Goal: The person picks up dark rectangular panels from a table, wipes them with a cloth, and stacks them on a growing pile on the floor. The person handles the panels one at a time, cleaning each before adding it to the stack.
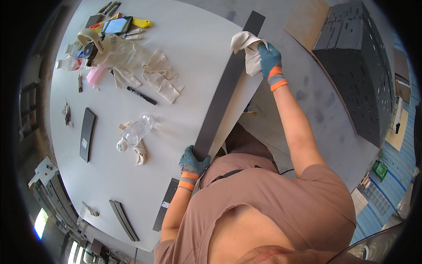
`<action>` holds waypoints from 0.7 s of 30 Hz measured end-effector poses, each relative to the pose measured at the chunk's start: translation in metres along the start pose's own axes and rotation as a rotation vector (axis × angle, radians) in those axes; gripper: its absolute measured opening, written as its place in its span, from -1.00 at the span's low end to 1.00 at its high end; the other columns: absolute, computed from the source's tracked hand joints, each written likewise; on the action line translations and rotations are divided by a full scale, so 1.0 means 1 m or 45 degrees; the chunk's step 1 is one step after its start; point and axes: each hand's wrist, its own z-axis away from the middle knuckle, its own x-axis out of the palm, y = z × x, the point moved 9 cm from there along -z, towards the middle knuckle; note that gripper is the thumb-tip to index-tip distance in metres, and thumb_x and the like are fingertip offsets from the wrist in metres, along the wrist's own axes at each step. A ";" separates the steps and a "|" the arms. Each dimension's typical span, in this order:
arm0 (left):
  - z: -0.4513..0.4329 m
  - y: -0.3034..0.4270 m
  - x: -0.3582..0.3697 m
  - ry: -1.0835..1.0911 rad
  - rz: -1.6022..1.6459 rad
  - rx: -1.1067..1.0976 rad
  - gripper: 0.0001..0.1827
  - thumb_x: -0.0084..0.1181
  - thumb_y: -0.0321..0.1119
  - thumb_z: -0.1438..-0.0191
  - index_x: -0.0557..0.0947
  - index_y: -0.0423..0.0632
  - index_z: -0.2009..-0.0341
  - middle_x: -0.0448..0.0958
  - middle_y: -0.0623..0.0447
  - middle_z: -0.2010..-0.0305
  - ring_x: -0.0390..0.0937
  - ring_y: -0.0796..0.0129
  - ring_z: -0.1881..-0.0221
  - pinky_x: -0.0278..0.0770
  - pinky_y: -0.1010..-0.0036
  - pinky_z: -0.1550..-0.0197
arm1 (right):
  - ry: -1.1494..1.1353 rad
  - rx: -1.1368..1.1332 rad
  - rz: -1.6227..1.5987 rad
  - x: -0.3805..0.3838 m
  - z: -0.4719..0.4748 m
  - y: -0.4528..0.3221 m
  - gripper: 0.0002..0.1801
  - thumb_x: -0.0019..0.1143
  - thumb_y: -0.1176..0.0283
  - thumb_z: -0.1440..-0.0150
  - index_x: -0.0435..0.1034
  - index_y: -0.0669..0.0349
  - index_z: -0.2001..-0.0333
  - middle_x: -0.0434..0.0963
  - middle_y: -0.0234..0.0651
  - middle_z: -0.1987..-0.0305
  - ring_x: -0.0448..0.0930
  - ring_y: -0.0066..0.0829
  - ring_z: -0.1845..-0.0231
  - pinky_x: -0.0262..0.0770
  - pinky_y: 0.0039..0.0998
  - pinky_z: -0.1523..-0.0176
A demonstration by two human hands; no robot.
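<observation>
A long dark grey panel (227, 85) lies slantwise along the table's near edge, its far end jutting past the tabletop. My left hand (194, 162), in a blue-grey work glove with an orange cuff, grips the panel's near end. Toward the far end, my right hand (271, 59), gloved the same way, holds a whitish cloth (252, 52) draped across the panel's face. Part of the panel is hidden under the cloth. Left of the panel, a clear plastic bottle (135, 132) lies on its side on a crumpled rag (140, 153).
The white table (178, 125) also carries a large drinking jug (115, 49), a smartphone (117, 25), rags (163, 79), a black marker (141, 95) and short dark panels (88, 134), (124, 220). Right of me, a tall stack of dark panels (349, 72) stands on a board.
</observation>
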 end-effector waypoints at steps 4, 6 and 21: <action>0.021 0.015 -0.031 -0.224 0.218 0.026 -0.12 0.49 -0.05 0.23 0.45 -0.23 -0.15 0.63 -0.28 0.01 0.62 -0.13 0.02 0.60 0.11 -0.04 | 0.060 0.004 -0.098 -0.009 0.048 -0.022 -0.63 0.07 0.24 -0.29 0.55 0.34 0.04 0.66 -0.15 0.23 0.59 -0.44 0.25 0.54 -0.34 0.08; 0.037 0.005 -0.043 -0.207 0.157 0.077 -0.11 0.50 -0.07 0.25 0.45 -0.22 -0.16 0.64 -0.28 0.03 0.64 -0.13 0.05 0.63 0.14 0.00 | 0.012 -0.087 0.099 -0.005 0.087 -0.042 -0.64 0.09 0.22 -0.28 0.54 0.36 0.13 0.63 -0.08 0.32 0.60 -0.30 0.35 0.53 -0.29 0.18; 0.135 -0.054 -0.064 -0.213 -0.035 -0.066 -0.02 0.50 0.08 0.28 0.47 -0.19 -0.20 0.65 -0.27 0.01 0.65 -0.14 0.04 0.63 0.11 -0.01 | -0.855 -1.385 0.522 0.124 0.341 -0.056 -0.64 0.15 0.47 -0.07 0.55 -0.03 0.02 0.54 -0.30 -0.21 0.47 -0.32 -0.32 0.40 -0.22 -0.39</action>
